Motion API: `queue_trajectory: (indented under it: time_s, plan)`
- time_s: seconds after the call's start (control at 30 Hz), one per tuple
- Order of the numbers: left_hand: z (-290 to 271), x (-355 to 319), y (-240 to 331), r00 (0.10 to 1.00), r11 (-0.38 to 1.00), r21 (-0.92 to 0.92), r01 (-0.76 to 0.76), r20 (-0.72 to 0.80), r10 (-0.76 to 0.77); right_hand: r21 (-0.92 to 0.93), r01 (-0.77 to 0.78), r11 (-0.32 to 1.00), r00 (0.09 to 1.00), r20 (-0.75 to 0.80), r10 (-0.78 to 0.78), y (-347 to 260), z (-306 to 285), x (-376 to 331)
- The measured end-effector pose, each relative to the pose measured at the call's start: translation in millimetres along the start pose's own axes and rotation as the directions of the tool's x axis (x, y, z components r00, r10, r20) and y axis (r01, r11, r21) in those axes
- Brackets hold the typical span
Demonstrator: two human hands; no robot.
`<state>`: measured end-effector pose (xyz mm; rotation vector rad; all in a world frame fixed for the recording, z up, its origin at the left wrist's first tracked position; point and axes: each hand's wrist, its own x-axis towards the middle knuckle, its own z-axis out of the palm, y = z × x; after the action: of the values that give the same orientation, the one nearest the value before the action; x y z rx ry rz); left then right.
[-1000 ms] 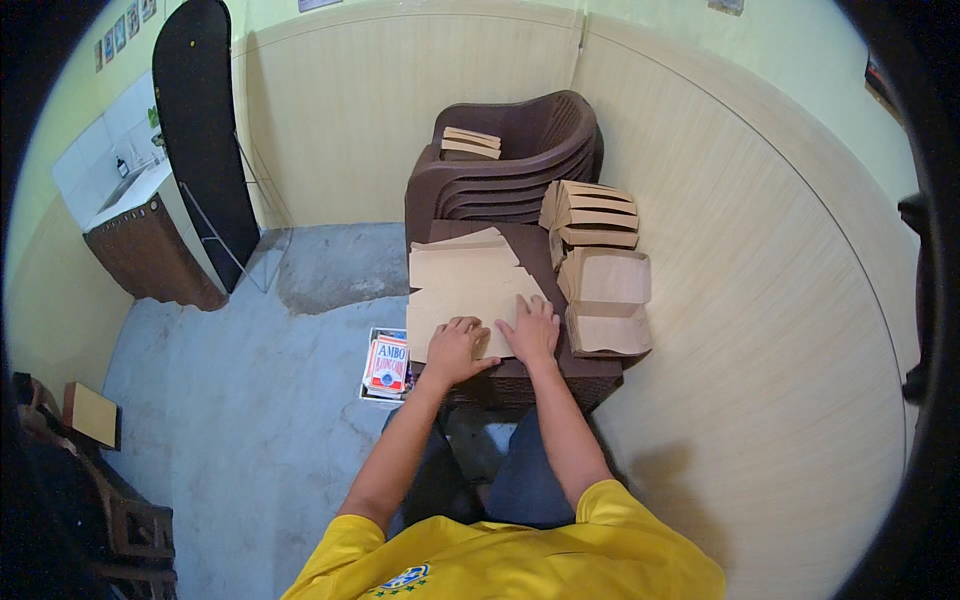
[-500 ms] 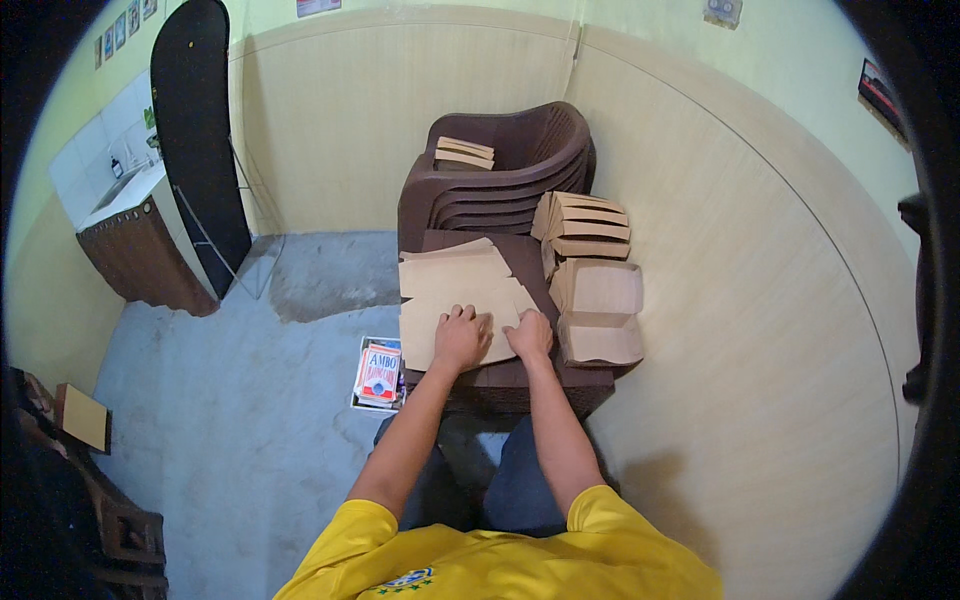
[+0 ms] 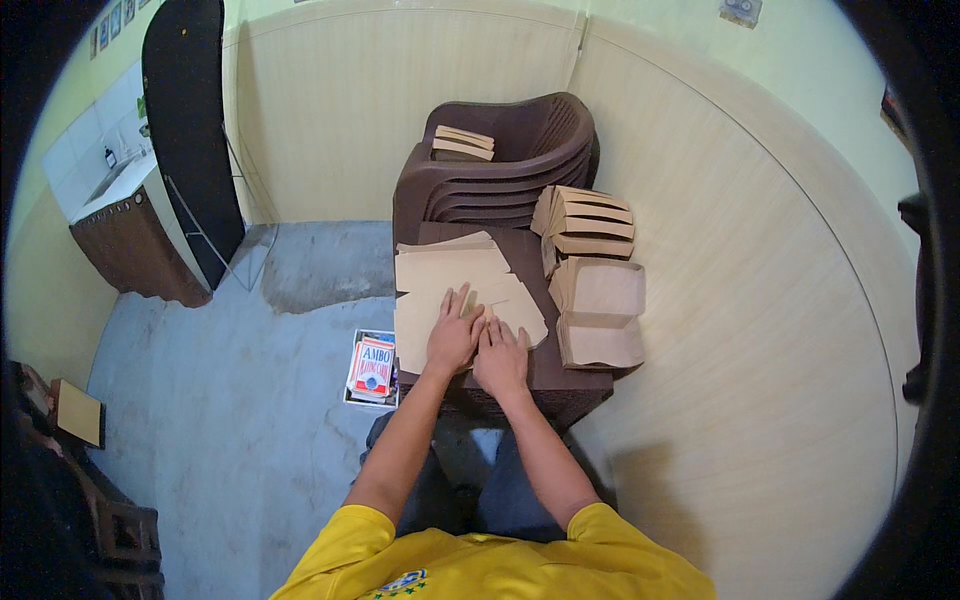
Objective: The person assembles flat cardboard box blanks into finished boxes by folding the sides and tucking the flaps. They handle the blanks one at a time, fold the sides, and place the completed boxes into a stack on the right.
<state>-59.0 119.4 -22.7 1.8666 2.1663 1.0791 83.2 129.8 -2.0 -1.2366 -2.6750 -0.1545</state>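
A flat brown cardboard box blank (image 3: pixel 430 285) with cut flaps lies on the dark brown woven-look table (image 3: pixel 545 380), on top of other sheets whose edges show at the far side. My left hand (image 3: pixel 453 335) rests on the cardboard with fingers stretched out. Close beside it, my right hand (image 3: pixel 501 358) presses on a folded part near the sheet's middle, its fingers spread and pointing away from me. The two hands nearly touch at the fingertips. Neither one grips anything.
Nested folded cardboard boxes (image 3: pixel 602 310) stand along the table's right side, with more box pieces (image 3: pixel 590 222) behind. Stacked brown plastic chairs (image 3: pixel 500 190) hold cardboard strips (image 3: pixel 464 142). A white bin with packets (image 3: pixel 372 370) sits on the floor at left. A wall (image 3: pixel 750 300) bounds the right.
My right hand has moved left from the sheet's right flap to its middle, next to my left hand. Its fingers have gone from curled at the edge to spread flat. The view has shifted slightly.
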Motion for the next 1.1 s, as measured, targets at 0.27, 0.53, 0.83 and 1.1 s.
queue_trajectory:
  time_s: [0.27, 0.53, 0.83, 1.1]
  plan:
    - [9.4, 2.7, -6.2, 0.991, 0.971, 0.24, -0.02, 0.136, -0.013, -0.08, -0.028, 0.996, 0.983, 0.181, 0.042, 11.0, -35.1, -30.2]
    - [6.0, 2.9, -17.0, 0.977, 0.975, 0.207, -0.087, 0.207, 0.043, 0.026, -0.037, 0.999, 0.971, 0.238, 0.03, 29.1, -9.3, 15.8]
    - [2.8, 1.4, -5.5, 0.979, 0.972, 0.23, -0.044, 0.205, -0.004, 0.204, -0.055, 0.977, 0.998, 0.004, 0.055, 46.8, 2.2, 16.9]
    - [-11.6, -2.4, -2.2, 0.997, 0.993, -0.11, 0.046, 0.071, -0.038, 0.686, -0.167, 0.709, 0.926, -0.138, 0.352, 73.8, 22.4, -31.9]
